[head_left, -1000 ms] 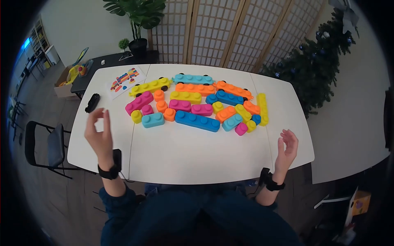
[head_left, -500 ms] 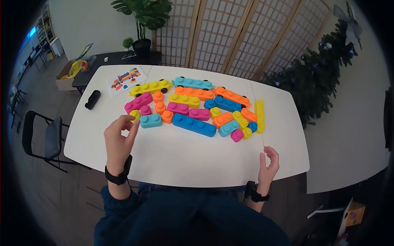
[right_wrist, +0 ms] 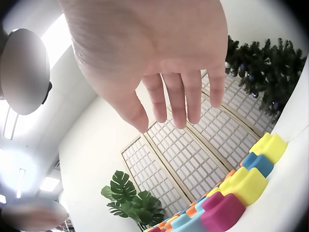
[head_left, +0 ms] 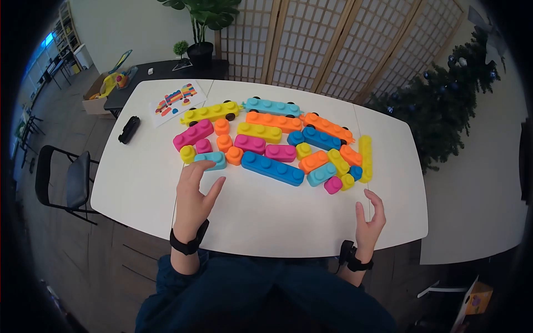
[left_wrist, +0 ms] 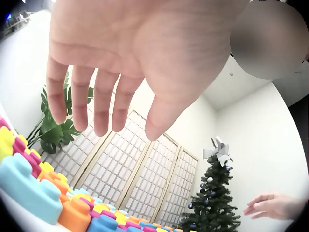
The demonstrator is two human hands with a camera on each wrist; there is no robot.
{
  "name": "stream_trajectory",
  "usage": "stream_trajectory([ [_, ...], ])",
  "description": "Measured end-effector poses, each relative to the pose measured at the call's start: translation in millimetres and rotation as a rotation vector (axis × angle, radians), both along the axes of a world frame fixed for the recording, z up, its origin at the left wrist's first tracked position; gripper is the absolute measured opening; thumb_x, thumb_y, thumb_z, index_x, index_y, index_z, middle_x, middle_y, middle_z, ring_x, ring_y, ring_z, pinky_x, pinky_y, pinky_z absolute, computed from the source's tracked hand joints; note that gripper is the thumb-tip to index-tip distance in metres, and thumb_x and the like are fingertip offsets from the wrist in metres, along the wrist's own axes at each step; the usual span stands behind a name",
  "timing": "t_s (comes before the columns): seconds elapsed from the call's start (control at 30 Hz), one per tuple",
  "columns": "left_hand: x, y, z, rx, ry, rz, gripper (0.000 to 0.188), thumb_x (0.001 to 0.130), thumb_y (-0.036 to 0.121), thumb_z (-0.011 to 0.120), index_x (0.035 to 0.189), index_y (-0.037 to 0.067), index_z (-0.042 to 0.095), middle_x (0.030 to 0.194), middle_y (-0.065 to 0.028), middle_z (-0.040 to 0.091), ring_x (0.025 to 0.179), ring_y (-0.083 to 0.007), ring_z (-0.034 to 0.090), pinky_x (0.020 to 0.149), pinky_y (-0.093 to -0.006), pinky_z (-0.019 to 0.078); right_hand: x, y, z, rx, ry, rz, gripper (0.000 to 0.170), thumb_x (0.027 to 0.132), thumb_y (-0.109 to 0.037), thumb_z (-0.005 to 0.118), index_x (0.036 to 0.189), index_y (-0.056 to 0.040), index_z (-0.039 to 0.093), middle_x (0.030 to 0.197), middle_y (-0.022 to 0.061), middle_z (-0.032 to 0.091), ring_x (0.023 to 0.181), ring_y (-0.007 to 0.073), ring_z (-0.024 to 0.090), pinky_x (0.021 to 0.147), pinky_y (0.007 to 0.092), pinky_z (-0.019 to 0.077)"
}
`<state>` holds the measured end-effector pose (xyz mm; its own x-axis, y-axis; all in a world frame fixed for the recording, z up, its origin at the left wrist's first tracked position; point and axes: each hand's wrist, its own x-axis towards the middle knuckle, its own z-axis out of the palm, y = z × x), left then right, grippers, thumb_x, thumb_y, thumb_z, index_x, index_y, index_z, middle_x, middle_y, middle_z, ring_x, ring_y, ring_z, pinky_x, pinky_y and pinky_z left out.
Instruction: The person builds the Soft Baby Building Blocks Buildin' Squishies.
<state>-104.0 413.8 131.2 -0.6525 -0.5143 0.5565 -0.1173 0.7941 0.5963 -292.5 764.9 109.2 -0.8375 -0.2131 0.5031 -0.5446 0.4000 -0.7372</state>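
My left hand [head_left: 194, 197] hovers over the near left of the table, fingers loosely extended and holding nothing. In the head view its fingertips overlap a light blue building block [head_left: 211, 161]. Over the near right side, my right hand [head_left: 370, 222] has relaxed fingers and an empty palm, near a magenta block [head_left: 333, 185] and a small yellow block [head_left: 347, 181]. A long blue block [head_left: 272, 168] lies between the hands. Behind it are magenta, orange and yellow blocks. Wheeled bases in yellow [head_left: 210, 114], light blue [head_left: 271, 106] and orange [head_left: 327, 128] line the back.
A printed picture sheet [head_left: 177, 102] lies at the table's back left, with a black object [head_left: 129, 130] near it. A long yellow block [head_left: 365, 159] lies at the right. Beyond the table [head_left: 266, 222] stand a folding screen [head_left: 308, 44], a decorated tree [head_left: 433, 105] and a folding chair [head_left: 69, 177].
My left hand has come from the table's left side in toward the light blue block. My right hand has moved slightly inward and nearer to me. The blocks keep their arrangement.
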Motion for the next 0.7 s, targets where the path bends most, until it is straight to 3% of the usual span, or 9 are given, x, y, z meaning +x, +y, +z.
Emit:
stream_trajectory([
  [0.1, 1, -12, 8, 0.05, -0.014, 0.013, 0.034, 0.085, 0.011, 0.08, 0.115, 0.003, 0.066, 0.112, -0.0135, 0.07, 0.103, -0.0314, 0.066, 0.088, -0.0384, 0.0523, -2, 3, 6, 0.014, -0.02, 0.044, 0.031, 0.087, 0.001, 0.071, 0.118, 0.0007, 0.065, 0.124, 0.0154, 0.069, 0.121, 0.0277, 0.063, 0.109, 0.0399, 0.0445],
  [0.2, -1, -46, 16, 0.111, -0.032, 0.09, 0.032, 0.087, 0.013, 0.079, 0.115, 0.003, 0.067, 0.111, -0.0134, 0.072, 0.101, -0.0296, 0.068, 0.089, -0.039, 0.0529, -6, 9, 8, 0.006, -0.033, 0.048, 0.031, 0.087, 0.001, 0.071, 0.118, 0.0007, 0.065, 0.125, 0.0157, 0.069, 0.122, 0.0281, 0.063, 0.109, 0.0399, 0.0446],
  [0.3, -20, -103, 8, 0.25, 0.006, 0.003, 0.033, 0.089, 0.015, 0.078, 0.117, 0.003, 0.068, 0.11, -0.0131, 0.072, 0.1, -0.0294, 0.069, 0.089, -0.0391, 0.0539, -6, 12, 8, -0.002, -0.048, 0.059, 0.03, 0.089, 0.0, 0.07, 0.118, 0.0004, 0.065, 0.127, 0.0149, 0.068, 0.124, 0.027, 0.061, 0.109, 0.0397, 0.0434],
  [0.43, -70, -187, -24, -0.03, -0.248, 0.094, 0.037, 0.09, 0.013, 0.075, 0.124, 0.003, 0.066, 0.12, -0.0166, 0.07, 0.112, -0.0343, 0.067, 0.097, -0.0413, 0.0528, -2, 7, 9, 0.014, -0.075, 0.093, 0.028, 0.091, -0.003, 0.07, 0.119, -0.0005, 0.065, 0.128, 0.0133, 0.067, 0.125, 0.0254, 0.06, 0.107, 0.0389, 0.0436],
  [0.57, -96, -247, -70, -0.227, -0.342, 0.047, 0.042, 0.088, 0.014, 0.076, 0.128, 0.004, 0.065, 0.124, -0.0182, 0.069, 0.114, -0.0366, 0.065, 0.099, -0.0415, 0.052, 3, 6, 6, 0.021, -0.073, 0.081, 0.03, 0.088, -0.002, 0.073, 0.117, -0.0012, 0.066, 0.122, 0.0138, 0.07, 0.118, 0.0261, 0.064, 0.103, 0.0389, 0.0474],
  [0.7, -108, -271, -74, 0.03, -0.512, -0.048, 0.05, 0.085, 0.018, 0.079, 0.132, 0.005, 0.065, 0.127, -0.0184, 0.068, 0.116, -0.0349, 0.065, 0.101, -0.041, 0.0505, 2, 10, 2, 0.044, -0.086, 0.062, 0.028, 0.088, -0.003, 0.073, 0.116, -0.0015, 0.067, 0.119, 0.0117, 0.072, 0.114, 0.0245, 0.066, 0.098, 0.0377, 0.0486],
])
